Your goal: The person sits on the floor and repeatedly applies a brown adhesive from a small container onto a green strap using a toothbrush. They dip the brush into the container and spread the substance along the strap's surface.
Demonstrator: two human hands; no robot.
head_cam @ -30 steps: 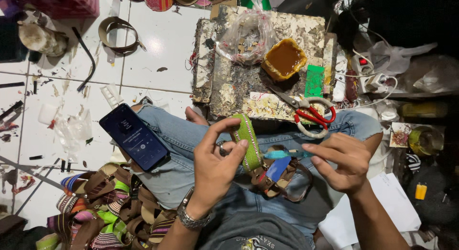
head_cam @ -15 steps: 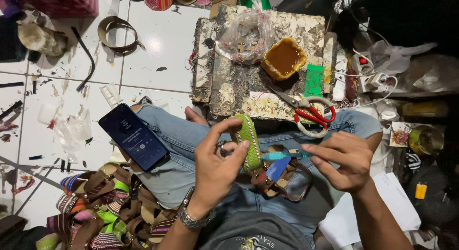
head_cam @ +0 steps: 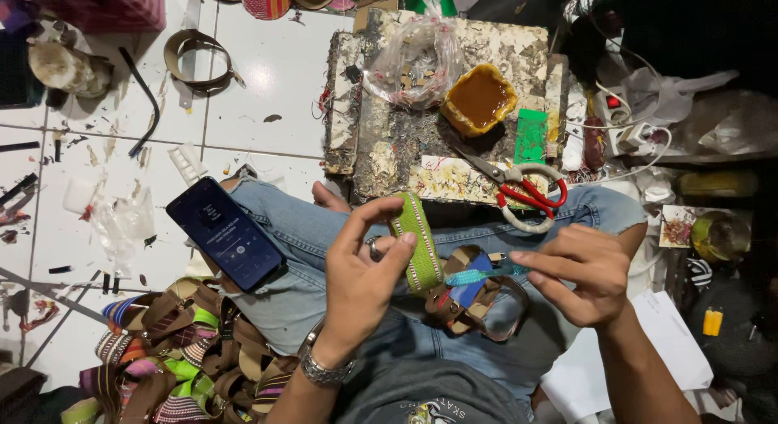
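- Left hand (head_cam: pixel 365 266), centre frame: fingers pinch the green woven strap (head_cam: pixel 416 241), its long axis near upright.
- Right hand (head_cam: pixel 583 274), centre right: fingers pinch a teal strip (head_cam: pixel 478 274) lying sideways, its tip nearly touching the strap.

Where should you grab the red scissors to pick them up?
By the red and white loop handles of the scissors, coming from the lap side. The handles point toward the person and lie bare at the board's near edge, while the blades point away toward the amber tub.
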